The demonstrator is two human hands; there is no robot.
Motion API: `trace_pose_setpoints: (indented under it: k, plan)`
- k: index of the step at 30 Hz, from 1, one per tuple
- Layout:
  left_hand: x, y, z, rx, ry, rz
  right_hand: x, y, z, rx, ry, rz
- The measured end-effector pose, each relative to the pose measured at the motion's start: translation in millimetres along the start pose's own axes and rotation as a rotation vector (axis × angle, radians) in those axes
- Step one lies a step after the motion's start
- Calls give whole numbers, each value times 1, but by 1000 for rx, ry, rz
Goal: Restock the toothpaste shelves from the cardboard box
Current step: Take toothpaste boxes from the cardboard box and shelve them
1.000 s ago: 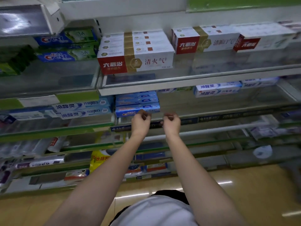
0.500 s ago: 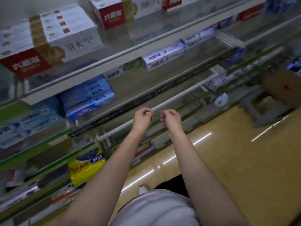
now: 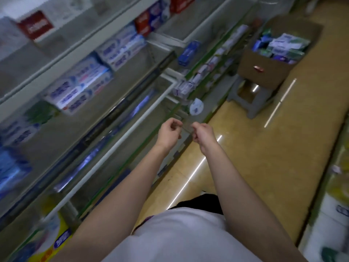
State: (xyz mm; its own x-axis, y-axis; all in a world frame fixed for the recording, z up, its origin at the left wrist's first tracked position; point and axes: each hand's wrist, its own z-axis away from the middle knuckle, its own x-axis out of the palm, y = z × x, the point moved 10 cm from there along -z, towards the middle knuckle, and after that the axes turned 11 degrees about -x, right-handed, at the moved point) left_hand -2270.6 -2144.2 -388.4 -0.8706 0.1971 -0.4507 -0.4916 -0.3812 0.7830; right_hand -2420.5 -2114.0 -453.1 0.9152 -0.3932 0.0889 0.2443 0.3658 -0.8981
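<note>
Your left hand [image 3: 169, 133] and right hand [image 3: 204, 134] hung close together in front of you, just off the edge of the toothpaste shelves [image 3: 120, 86]. Both sets of fingers were curled in. Between them there seemed to be a small, thin, see-through strip, pinched at either end, but the frame was too blurred for you to say what it was, or whether it was truly held. Neither hand carried a toothpaste carton.

The cardboard box [image 3: 264, 70] sat on a grey stool [image 3: 251, 99] on the floor [image 3: 264, 148], up the aisle, ahead and to your right and well apart from both hands. Its top was open, and blue, white and green toothpaste cartons [image 3: 281, 46] lay jumbled inside.

That was the relation the next move turned on. The box lay to the right of your fingers, so the right hand was the nearer of the two. Judging by the gap, a plain reach would likely not get there and you would have to step toward it first. The shelves ran along your left, their long line pointing toward the box, with stacked white-and-blue cartons [image 3: 79, 91] at one level and bare stretches beside them.
</note>
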Motion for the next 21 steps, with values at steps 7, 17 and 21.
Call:
trace_pose_setpoints:
  k: [7,17,21]
  plan:
    - [95,63,-31,77,-61,-135,-110,-16,-43,49,260,-142]
    - [186,147,-104,201,-135,-199,-184,-48,-128,-3,387,-154]
    - [231,195,-157,256,-189,-206,-213,-95,-187,-75,432,31]
